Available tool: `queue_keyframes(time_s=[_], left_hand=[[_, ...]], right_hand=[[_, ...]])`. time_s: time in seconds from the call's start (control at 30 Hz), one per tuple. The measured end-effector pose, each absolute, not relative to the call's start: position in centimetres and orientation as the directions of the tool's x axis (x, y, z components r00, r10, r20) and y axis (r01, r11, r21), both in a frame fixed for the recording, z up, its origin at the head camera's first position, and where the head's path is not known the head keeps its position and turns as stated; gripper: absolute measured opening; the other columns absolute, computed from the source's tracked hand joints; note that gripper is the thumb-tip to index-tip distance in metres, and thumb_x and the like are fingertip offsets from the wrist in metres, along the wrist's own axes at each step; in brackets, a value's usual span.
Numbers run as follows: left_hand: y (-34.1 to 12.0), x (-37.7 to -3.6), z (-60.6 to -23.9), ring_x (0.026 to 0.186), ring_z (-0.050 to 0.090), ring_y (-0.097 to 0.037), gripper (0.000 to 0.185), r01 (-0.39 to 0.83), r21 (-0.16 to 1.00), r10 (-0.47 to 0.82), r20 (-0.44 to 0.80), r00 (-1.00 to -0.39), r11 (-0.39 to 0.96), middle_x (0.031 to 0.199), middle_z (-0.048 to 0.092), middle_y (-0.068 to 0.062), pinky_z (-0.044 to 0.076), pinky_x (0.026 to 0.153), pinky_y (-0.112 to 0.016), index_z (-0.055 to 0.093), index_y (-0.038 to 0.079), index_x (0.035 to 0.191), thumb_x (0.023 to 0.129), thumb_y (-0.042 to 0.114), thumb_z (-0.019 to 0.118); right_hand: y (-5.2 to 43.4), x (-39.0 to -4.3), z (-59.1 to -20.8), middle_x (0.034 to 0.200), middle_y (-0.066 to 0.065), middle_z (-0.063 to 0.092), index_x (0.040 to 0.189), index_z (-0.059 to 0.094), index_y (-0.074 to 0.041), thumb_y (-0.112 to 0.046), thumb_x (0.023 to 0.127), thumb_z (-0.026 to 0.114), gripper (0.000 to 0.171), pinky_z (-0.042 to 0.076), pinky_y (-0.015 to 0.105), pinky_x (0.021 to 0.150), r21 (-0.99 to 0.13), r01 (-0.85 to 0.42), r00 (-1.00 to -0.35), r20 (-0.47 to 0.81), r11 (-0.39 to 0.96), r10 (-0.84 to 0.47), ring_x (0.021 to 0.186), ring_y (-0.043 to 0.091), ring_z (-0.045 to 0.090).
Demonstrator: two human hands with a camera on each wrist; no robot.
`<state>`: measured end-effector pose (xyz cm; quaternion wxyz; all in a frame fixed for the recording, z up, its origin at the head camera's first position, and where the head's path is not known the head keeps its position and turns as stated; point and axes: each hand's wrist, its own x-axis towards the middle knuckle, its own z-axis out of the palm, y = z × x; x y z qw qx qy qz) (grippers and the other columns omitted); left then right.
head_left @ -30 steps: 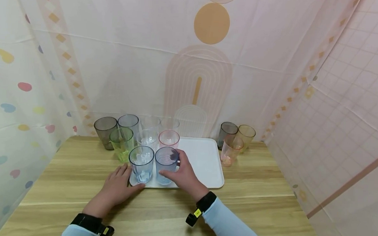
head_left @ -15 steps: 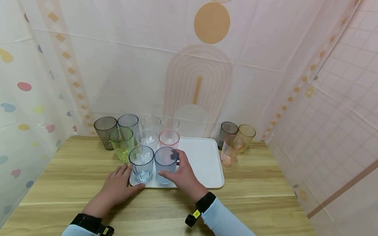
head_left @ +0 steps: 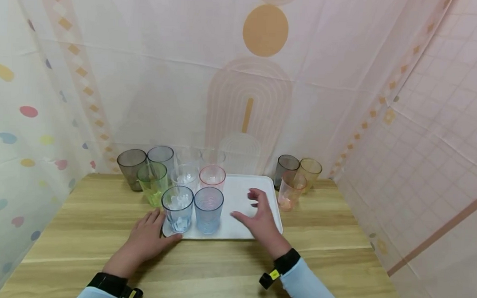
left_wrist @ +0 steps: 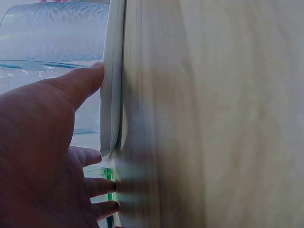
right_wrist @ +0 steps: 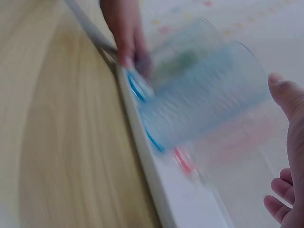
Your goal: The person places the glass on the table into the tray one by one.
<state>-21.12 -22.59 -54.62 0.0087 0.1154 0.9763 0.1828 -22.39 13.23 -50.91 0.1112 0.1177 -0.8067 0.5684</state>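
Observation:
My right hand (head_left: 262,221) hovers over the right part of the white tray (head_left: 239,227), thumb and fingers apart and nothing between them. To its left, a textured blue tumbler (head_left: 208,216) stands upright at the tray's front. Another light blue tumbler (head_left: 179,215) is beside it, near the front left corner. At that corner lies my left hand (head_left: 148,236), its thumb touching the tray rim (left_wrist: 110,95) and its fingers extended along the left side. Behind the blue pair are a pink-rimmed tumbler (head_left: 212,178) and a clear tumbler (head_left: 185,175).
Left of the tray stand a green tumbler (head_left: 153,185), a dark grey tumbler (head_left: 133,169) and a bluish-grey tumbler (head_left: 161,156). On the right are an orange-pink tumbler (head_left: 291,191), a smoky tumbler (head_left: 286,171) and an amber tumbler (head_left: 311,170). A patterned curtain (head_left: 165,97) hangs behind the table.
My right hand has let go of the textured blue tumbler and moved right, away from it. That tumbler stays upright on the tray. The left hand keeps its place at the tray corner.

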Motion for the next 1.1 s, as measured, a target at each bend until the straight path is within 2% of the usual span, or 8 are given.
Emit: queue_keyframes(time_s=[0.13,0.3,0.47,0.57,0.63,0.8,0.9,1.1], left_hand=[[-22.6,-20.9,-54.1,0.151,0.031,-0.069,0.111,0.217,0.363,0.225,0.019,-0.974,0.906,0.167,0.032,-0.044,0.029,0.118,-0.085,0.042,-0.013,0.160,0.097,0.074,0.069],[-22.3,-21.0,-53.7,0.152,0.030,-0.068,0.109,0.211,0.373,0.217,0.027,-0.976,0.903,0.167,0.031,-0.045,0.027,0.119,-0.084,0.042,-0.013,0.160,0.098,0.072,0.070],[-22.4,-20.9,-53.8,0.153,0.029,-0.068,0.110,0.205,0.375,0.215,0.016,-0.977,0.904,0.167,0.031,-0.045,0.027,0.119,-0.084,0.042,-0.013,0.160,0.097,0.072,0.071],[-22.4,-20.8,-54.0,0.153,0.029,-0.068,0.110,0.199,0.372,0.213,0.004,-0.977,0.906,0.167,0.031,-0.045,0.027,0.119,-0.084,0.042,-0.013,0.160,0.097,0.073,0.071],[-22.4,-20.7,-54.0,0.153,0.029,-0.068,0.110,0.198,0.370,0.212,0.002,-0.977,0.908,0.167,0.031,-0.045,0.027,0.119,-0.084,0.042,-0.013,0.160,0.097,0.073,0.070],[-22.4,-20.6,-53.6,0.153,0.029,-0.068,0.110,0.196,0.371,0.211,-0.001,-0.977,0.908,0.167,0.032,-0.045,0.027,0.119,-0.084,0.042,-0.012,0.161,0.097,0.073,0.071],[-22.3,-20.6,-53.6,0.153,0.029,-0.068,0.110,0.192,0.371,0.210,-0.010,-0.978,0.908,0.167,0.031,-0.045,0.027,0.120,-0.084,0.042,-0.012,0.161,0.098,0.073,0.070],[-22.4,-20.7,-53.9,0.153,0.029,-0.068,0.111,0.192,0.376,0.209,-0.006,-0.978,0.907,0.167,0.031,-0.045,0.026,0.120,-0.084,0.042,-0.012,0.161,0.097,0.075,0.070]], right_hand=[[16.8,-22.9,-50.6,0.134,0.020,0.060,0.144,0.053,0.000,-0.011,0.088,0.097,0.072,0.050,0.058,0.109,-0.870,-0.346,-0.912,0.400,0.350,0.093,0.124,0.037,0.058],[21.0,-23.3,-49.7,0.120,0.026,0.061,0.129,0.058,0.006,-0.006,0.087,0.095,0.057,0.049,0.048,0.096,-0.850,-0.391,-0.818,0.496,0.352,0.290,0.111,0.038,0.059],[23.9,-23.7,-50.0,0.116,0.028,0.054,0.128,0.052,0.011,-0.005,0.088,0.094,0.061,0.044,0.039,0.089,-0.829,-0.396,-0.742,0.542,0.394,0.395,0.107,0.034,0.053],[24.8,-24.3,-50.8,0.126,0.025,0.049,0.135,0.046,0.009,-0.011,0.089,0.095,0.069,0.043,0.041,0.096,-0.856,-0.338,-0.774,0.489,0.391,0.403,0.117,0.032,0.050],[25.1,-24.8,-51.3,0.136,0.025,0.046,0.143,0.042,0.007,-0.016,0.091,0.095,0.078,0.043,0.047,0.104,-0.884,-0.288,-0.815,0.428,0.369,0.391,0.127,0.034,0.048],[25.4,-26.2,-52.3,0.158,0.025,0.040,0.162,0.031,0.000,-0.026,0.093,0.093,0.096,0.035,0.058,0.123,-0.929,-0.203,-0.885,0.309,0.309,0.348,0.149,0.039,0.041],[25.5,-26.7,-52.6,0.162,0.024,0.039,0.167,0.027,-0.004,-0.030,0.094,0.093,0.102,0.032,0.059,0.127,-0.939,-0.184,-0.900,0.280,0.292,0.335,0.153,0.040,0.039],[25.5,-27.0,-52.9,0.164,0.024,0.041,0.168,0.028,-0.007,-0.032,0.096,0.091,0.099,0.035,0.060,0.127,-0.942,-0.169,-0.909,0.262,0.290,0.323,0.152,0.042,0.041]])
